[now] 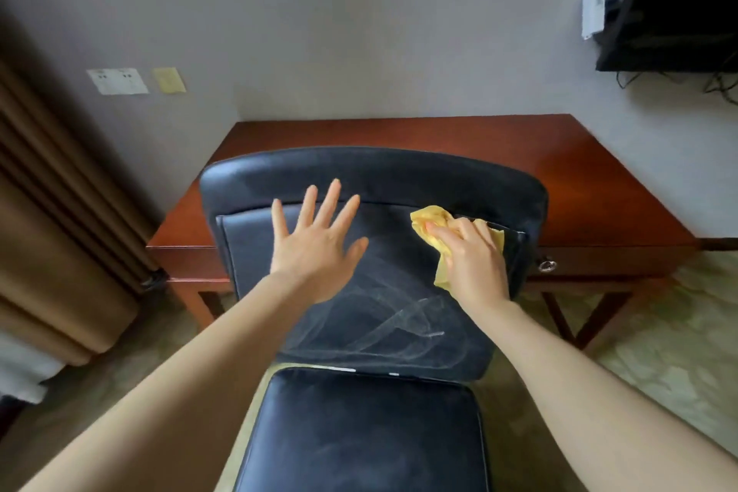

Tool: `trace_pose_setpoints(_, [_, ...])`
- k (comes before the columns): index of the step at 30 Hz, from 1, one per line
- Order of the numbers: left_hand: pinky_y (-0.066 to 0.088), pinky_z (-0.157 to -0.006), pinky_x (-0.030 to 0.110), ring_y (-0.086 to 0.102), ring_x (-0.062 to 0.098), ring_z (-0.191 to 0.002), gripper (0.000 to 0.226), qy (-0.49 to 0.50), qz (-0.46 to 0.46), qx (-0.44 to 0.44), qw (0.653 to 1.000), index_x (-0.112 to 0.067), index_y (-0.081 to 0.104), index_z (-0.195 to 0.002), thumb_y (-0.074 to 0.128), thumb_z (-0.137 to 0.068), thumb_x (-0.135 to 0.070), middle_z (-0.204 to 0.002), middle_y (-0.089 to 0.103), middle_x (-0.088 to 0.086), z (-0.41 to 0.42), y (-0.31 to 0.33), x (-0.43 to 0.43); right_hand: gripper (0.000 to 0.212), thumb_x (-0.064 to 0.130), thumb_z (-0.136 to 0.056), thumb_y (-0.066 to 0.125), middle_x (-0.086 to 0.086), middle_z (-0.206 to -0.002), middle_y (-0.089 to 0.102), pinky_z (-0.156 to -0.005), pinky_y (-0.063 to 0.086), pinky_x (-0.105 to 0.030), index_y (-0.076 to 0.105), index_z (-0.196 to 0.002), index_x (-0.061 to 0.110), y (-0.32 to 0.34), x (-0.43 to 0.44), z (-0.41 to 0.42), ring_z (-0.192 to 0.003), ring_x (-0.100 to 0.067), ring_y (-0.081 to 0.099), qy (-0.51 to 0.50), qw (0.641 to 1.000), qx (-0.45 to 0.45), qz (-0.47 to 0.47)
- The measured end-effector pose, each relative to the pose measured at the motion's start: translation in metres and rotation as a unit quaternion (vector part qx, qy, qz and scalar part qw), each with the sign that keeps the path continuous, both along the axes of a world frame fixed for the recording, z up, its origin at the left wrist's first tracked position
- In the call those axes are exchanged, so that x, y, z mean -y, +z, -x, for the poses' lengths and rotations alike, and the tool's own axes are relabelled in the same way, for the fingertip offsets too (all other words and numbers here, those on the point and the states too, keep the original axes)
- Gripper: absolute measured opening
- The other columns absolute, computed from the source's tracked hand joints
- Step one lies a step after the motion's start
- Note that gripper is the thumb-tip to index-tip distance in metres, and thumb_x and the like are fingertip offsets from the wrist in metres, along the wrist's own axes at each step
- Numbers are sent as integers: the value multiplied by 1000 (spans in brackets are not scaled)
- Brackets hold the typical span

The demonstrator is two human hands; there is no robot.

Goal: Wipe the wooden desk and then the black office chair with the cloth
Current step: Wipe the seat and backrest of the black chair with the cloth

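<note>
I find the right hand (pixel 471 256) closed over a soft, crumpled yellow cloth (pixel 433 224), pressing it against the upper right of the black leather office chair (pixel 371 180) backrest. The left hand (pixel 315 248) is spread flat, holding nothing. The cloth looks light and limp — best bunched under the palm. The reddish wooden counter (pixel 599 188) stands bare just behind; nothing obstructs the seat below.

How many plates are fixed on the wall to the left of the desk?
2. A white socket plate is on the left; a smaller yellowish plate is just right of it. The curtain may hide others.
</note>
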State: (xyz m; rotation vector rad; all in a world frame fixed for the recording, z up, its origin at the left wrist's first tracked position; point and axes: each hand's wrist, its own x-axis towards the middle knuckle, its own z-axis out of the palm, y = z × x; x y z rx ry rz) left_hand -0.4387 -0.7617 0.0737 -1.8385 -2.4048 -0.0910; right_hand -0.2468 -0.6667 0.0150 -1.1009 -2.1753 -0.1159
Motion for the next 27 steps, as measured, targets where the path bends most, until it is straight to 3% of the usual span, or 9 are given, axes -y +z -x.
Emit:
trace_pose_setpoints(6, [-17, -105, 62, -21, 24, -143, 64, -13, 108, 37, 993, -34, -4, -149, 22, -96, -57, -158, -15, -8, -35, -9, 20, 66, -16, -38, 86, -12, -84, 64, -55, 52, -39, 73, -98, 9, 2, 9, -4, -75, -34, 58, -15, 998, 47, 27])
trace_pose_setpoints(9, [-17, -103, 65, -21, 27, -143, 66, -7, 133, 60, 989, -31, -2, -150, 26, -96, -55, -158, -13, -5, -37, -10, 19, 59, -12, -45, 87, -12, -86, 66, -58, 53, -38, 73, -98, 9, 4, 13, -1, -77, -33, 59, -22, 998, 52, 38])
trace_pose_setpoints(12, [-14, -104, 66, -19, 29, -143, 65, -13, 115, 98, 988, -28, 1, -150, 30, -97, -50, -159, -12, -3, -33, -14, 13, 51, -2, -72, 74, -1, -104, 59, -79, 46, -34, 66, -114, 26, -3, 17, -16, -99, -25, 51, 32, 974, 208, 85])
trace_pose_setpoints(14, [-13, -105, 65, -18, 29, -144, 65, -21, 98, 128, 987, -27, 3, -150, 32, -97, -49, -159, -11, -2, -31, -16, 12, 58, 4, -75, 73, 4, -113, 55, -90, 41, -30, 60, -123, 34, 1, 21, -33, -109, -21, 47, 60, 949, 286, 118])
trace_pose_setpoints(17, [-11, -107, 63, -16, 29, -144, 63, -17, 74, 176, 982, -28, 4, -150, 32, -97, -46, -159, -10, -1, -28, -22, 13, 62, -10, -51, 84, -5, -93, 66, -72, 54, -38, 74, -104, 22, 18, 16, -50, -86, -29, 61, 82, 973, 212, 30])
trace_pose_setpoints(18, [-11, -107, 62, -15, 29, -144, 62, -9, 66, 190, 980, -28, 5, -150, 32, -98, -45, -159, -10, -1, -28, -25, 15, 58, -13, -51, 82, -8, -92, 67, -69, 55, -42, 75, -100, 16, 27, 10, -50, -85, -30, 60, 82, 981, 177, -13])
trace_pose_setpoints(23, [-8, -109, 60, -13, 27, -145, 63, 37, 21, 265, 963, -28, 3, -150, 36, -98, -40, -159, -11, -1, -41, -32, 11, 50, -18, -62, 72, -16, -100, 66, -81, 49, -49, 72, -104, 7, 82, -46, -44, -96, -25, 41, 119, 974, 152, -121])
trace_pose_setpoints(27, [-7, -111, 58, -15, 23, -145, 69, 42, -43, 254, 965, -28, -4, -150, 40, -97, -34, -157, -18, -4, -56, -32, -7, 60, -21, -52, 75, -16, -97, 67, -78, 52, -47, 72, -105, 8, 81, -73, -56, -88, -33, 56, 153, 967, 143, -142])
